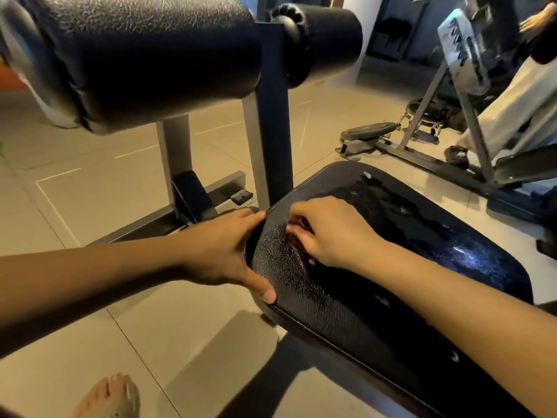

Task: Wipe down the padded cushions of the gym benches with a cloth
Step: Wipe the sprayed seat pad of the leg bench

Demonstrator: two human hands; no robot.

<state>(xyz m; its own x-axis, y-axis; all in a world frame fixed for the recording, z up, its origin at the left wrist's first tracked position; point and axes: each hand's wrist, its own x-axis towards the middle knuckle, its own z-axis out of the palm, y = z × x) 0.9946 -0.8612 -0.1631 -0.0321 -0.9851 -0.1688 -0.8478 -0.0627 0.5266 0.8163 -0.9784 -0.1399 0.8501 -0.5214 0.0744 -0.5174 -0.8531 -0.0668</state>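
At cushion [286, 267] 10 o'clock end: left hand [223, 248] clasps edge; right hand [331, 230], fingers curled, apparently bunches dark cloth [391, 206]. Cushion length runs toward 4 o'clock; right hand nearer.

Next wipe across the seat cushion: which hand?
Right. The right hand is atop the seat cushion, fingers curled on what looks like the dark cloth; the left hand holds the cushion's edge.
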